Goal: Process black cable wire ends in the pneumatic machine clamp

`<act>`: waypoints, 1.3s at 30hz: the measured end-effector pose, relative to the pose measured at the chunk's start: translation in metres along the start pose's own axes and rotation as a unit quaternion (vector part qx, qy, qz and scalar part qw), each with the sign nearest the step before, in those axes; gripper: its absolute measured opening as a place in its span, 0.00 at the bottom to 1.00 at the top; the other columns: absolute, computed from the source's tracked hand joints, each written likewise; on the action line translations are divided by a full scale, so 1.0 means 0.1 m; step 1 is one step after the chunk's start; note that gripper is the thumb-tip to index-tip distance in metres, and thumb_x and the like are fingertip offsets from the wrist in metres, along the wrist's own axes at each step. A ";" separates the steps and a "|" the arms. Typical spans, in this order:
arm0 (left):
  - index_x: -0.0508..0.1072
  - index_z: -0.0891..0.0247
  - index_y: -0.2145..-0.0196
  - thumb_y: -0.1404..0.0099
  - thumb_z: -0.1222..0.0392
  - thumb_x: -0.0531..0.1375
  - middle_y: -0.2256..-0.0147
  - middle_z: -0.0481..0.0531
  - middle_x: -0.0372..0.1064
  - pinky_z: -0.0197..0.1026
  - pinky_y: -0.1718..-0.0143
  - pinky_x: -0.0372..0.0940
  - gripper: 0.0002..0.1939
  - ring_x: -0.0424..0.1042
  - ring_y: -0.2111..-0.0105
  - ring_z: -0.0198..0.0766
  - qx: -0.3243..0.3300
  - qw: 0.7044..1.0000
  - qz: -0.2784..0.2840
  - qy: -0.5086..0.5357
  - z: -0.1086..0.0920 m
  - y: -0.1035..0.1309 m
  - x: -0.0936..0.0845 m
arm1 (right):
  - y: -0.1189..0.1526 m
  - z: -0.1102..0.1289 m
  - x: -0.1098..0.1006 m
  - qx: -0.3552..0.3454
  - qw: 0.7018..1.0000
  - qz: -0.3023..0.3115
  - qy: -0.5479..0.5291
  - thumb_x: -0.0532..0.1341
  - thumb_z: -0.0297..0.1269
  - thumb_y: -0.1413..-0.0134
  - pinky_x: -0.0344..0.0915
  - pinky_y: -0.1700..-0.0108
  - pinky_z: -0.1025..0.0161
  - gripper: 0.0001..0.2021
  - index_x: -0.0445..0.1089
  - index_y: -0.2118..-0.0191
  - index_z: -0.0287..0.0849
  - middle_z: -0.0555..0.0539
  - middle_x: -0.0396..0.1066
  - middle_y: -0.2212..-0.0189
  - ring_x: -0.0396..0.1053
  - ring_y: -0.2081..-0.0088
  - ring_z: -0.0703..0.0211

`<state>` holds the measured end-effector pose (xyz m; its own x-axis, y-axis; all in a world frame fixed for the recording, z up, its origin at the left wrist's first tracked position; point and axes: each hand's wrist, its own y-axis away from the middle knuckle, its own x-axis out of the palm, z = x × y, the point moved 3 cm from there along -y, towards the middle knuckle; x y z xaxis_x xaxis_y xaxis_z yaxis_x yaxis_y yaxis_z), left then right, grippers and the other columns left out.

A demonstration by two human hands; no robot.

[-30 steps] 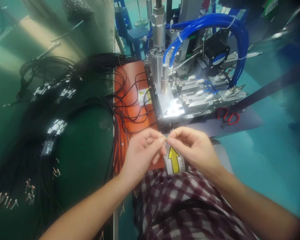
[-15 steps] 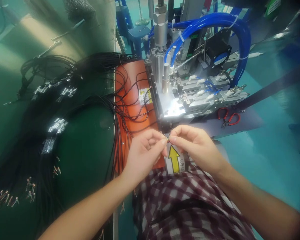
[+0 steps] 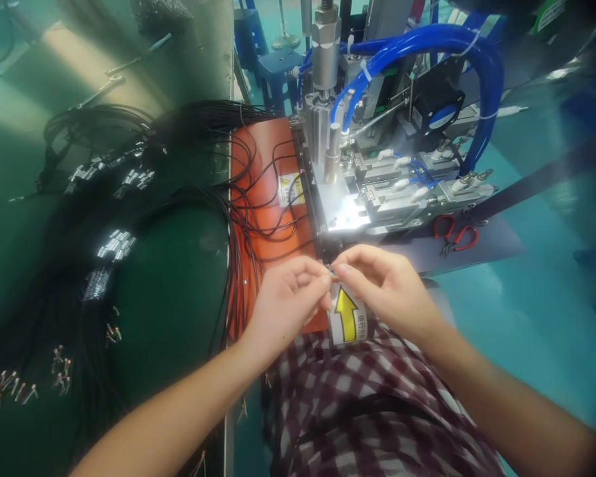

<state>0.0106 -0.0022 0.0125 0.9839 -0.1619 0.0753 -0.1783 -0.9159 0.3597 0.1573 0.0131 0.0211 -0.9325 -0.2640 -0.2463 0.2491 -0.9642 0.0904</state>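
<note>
My left hand (image 3: 293, 298) is closed in a pinch, its thumb and forefinger on thin coloured wire ends (image 3: 334, 275). Opposite it, my right hand (image 3: 385, 281) pinches at the same wires, so the two sets of fingertips almost meet. The wires are tiny and largely covered by the fingers. Just below lies a white label with a yellow arrow (image 3: 346, 315). Beyond my hands stands a metal machine (image 3: 345, 215) with a brightly lit plate. Black cables (image 3: 265, 232) run over an orange panel (image 3: 263, 146) at its left.
On the green table (image 3: 173, 285) at left lie bundles of black cables with silvery connectors (image 3: 116, 244) and bare copper-coloured ends (image 3: 59, 368). Red-handled pliers (image 3: 451, 240) rest right of the machine. Thick blue hoses (image 3: 427, 43) arch above it. A blue stool (image 3: 278, 73) stands behind.
My right fingertips have shifted slightly up and left over the wires, with more of the coloured wire showing. My left hand keeps its pinch. The view has shifted slightly.
</note>
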 end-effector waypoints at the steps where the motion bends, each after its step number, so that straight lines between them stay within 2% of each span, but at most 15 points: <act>1: 0.68 0.66 0.71 0.38 0.58 0.60 0.81 0.46 0.68 0.28 0.85 0.47 0.09 0.53 0.86 0.23 0.002 1.000 0.002 -0.003 0.00 0.00 0.00 | 0.01 -0.01 0.01 -0.003 1.000 -0.004 0.004 0.60 0.36 0.42 0.58 0.73 0.68 0.07 0.70 0.69 0.40 0.52 0.69 0.75 0.62 0.75 0.66; 4: 0.68 0.66 0.72 0.38 0.58 0.60 0.80 0.46 0.68 0.28 0.84 0.47 0.09 0.54 0.86 0.23 0.007 1.000 0.003 -0.005 -0.01 0.01 0.01 | 0.02 -0.01 0.03 -0.006 1.000 -0.014 0.008 0.59 0.35 0.42 0.57 0.74 0.68 0.07 0.67 0.71 0.41 0.52 0.66 0.77 0.61 0.75 0.65; 9: 0.68 0.66 0.72 0.38 0.57 0.61 0.81 0.46 0.68 0.28 0.85 0.47 0.10 0.53 0.86 0.24 -0.001 1.000 0.004 0.005 -0.02 0.00 0.00 | 0.02 -0.01 0.00 0.022 1.000 0.016 -0.010 0.56 0.38 0.39 0.54 0.76 0.66 0.10 0.67 0.70 0.41 0.53 0.63 0.79 0.58 0.78 0.65; 15: 0.68 0.66 0.72 0.39 0.57 0.61 0.81 0.46 0.68 0.28 0.84 0.47 0.10 0.53 0.86 0.23 -0.001 1.000 0.002 -0.002 -0.02 0.00 -0.01 | 0.03 -0.01 -0.01 -0.040 0.989 0.021 0.139 0.53 0.38 0.36 0.56 0.69 0.63 0.11 0.64 0.70 0.43 0.52 0.66 0.75 0.62 0.72 0.61; 18: 0.68 0.66 0.72 0.38 0.57 0.61 0.81 0.47 0.68 0.28 0.84 0.47 0.10 0.53 0.86 0.23 -0.003 1.000 0.007 -0.006 -0.02 0.00 -0.01 | 0.03 0.02 0.00 -0.060 0.986 0.029 0.153 0.52 0.37 0.36 0.55 0.69 0.63 0.10 0.62 0.70 0.44 0.53 0.63 0.75 0.60 0.72 0.62; 24: 0.68 0.67 0.73 0.39 0.58 0.61 0.81 0.47 0.68 0.28 0.83 0.48 0.10 0.55 0.85 0.23 0.002 1.000 0.010 -0.008 -0.04 0.00 0.01 | 0.01 0.04 -0.01 -0.071 0.990 0.051 0.112 0.55 0.32 0.40 0.56 0.70 0.65 0.07 0.62 0.70 0.43 0.53 0.63 0.75 0.60 0.73 0.64; 27: 0.69 0.67 0.72 0.39 0.58 0.61 0.81 0.46 0.67 0.28 0.83 0.48 0.09 0.55 0.85 0.23 0.006 1.000 0.006 -0.011 -0.04 0.00 0.01 | 0.02 0.02 -0.01 -0.053 0.994 0.051 0.078 0.56 0.30 0.42 0.55 0.73 0.67 0.06 0.62 0.71 0.43 0.54 0.63 0.76 0.59 0.75 0.65; 32: 0.67 0.65 0.71 0.38 0.58 0.61 0.81 0.46 0.67 0.28 0.84 0.48 0.09 0.54 0.86 0.24 0.013 1.000 0.010 0.006 -0.02 0.01 0.01 | 0.04 -0.03 0.00 -0.006 0.999 0.040 -0.001 0.58 0.32 0.43 0.55 0.75 0.67 0.06 0.66 0.71 0.41 0.53 0.65 0.76 0.59 0.76 0.66; 39: 0.67 0.65 0.69 0.37 0.57 0.60 0.80 0.46 0.68 0.28 0.84 0.48 0.09 0.54 0.86 0.24 0.034 0.999 0.010 0.027 -0.02 0.01 0.01 | 0.04 -0.05 0.01 0.018 0.999 0.008 -0.047 0.61 0.36 0.44 0.61 0.71 0.67 0.05 0.69 0.69 0.40 0.50 0.70 0.74 0.65 0.73 0.64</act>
<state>0.0110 -0.0027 0.0145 0.9777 -0.1630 0.1327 -0.1958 -0.9358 0.2933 0.1592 0.0094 0.0160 -0.9492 -0.2753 -0.1523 0.2571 -0.9577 0.1292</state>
